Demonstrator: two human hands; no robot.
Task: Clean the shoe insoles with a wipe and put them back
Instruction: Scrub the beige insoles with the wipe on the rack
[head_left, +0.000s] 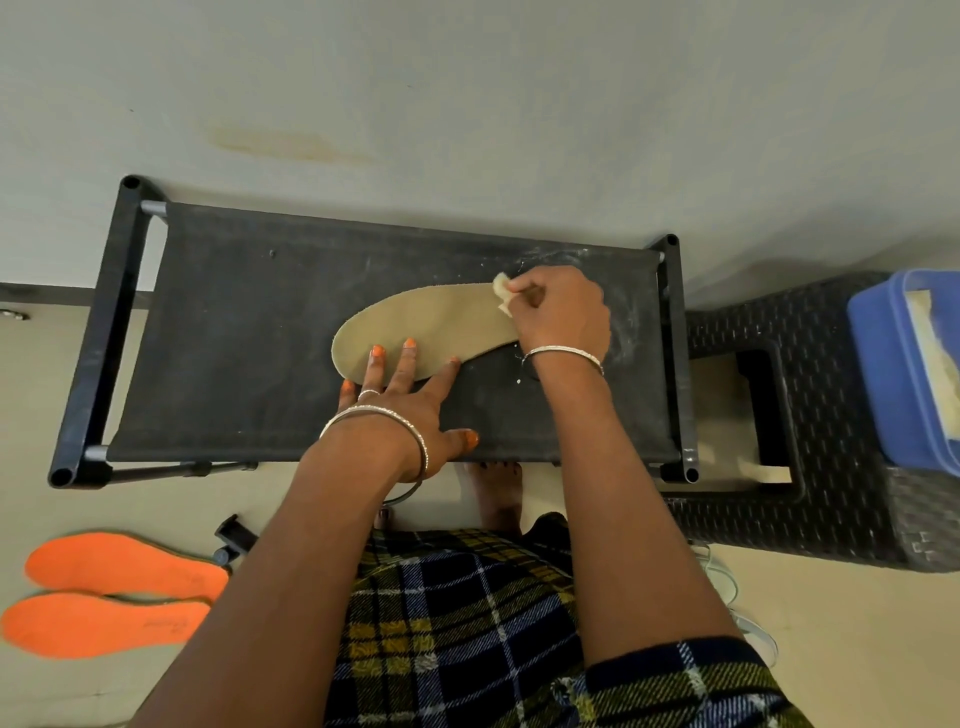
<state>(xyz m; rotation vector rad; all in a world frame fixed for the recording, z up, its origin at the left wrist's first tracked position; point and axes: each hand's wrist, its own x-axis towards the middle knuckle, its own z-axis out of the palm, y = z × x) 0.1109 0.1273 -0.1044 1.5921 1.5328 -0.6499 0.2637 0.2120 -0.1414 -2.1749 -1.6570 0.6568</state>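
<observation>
Here, seen from above, a person cleans a tan insole (431, 327) lying flat across a black fabric-topped rack (249, 338), toe end towards nine o'clock and heel towards three. The left hand (400, 410) is spread wide, its straight fingers pressing on the toe half near the insole's six o'clock edge. The right hand (563, 317) is curled, pinching a small bunched wipe (501, 293) against the heel end at the two o'clock corner.

Two orange insoles (124, 569) lie side by side on the floor at eight o'clock, well apart from the rack. A blue tub (893, 374) stands on a dark woven stool (831, 493) at three o'clock. No shoe shows plainly.

The wipe sits right at the heel's edge, and pale dust speckles the fabric just beside it. A stroke that runs off the insole would probably pick up that grit and smear it back on. Only the fingertips hold the thin insole down, and near one edge. A firm pull towards the toe could slide or buckle it on the slack cloth. The orange pair, loose on the floor near the feet, risks being stepped on.
</observation>
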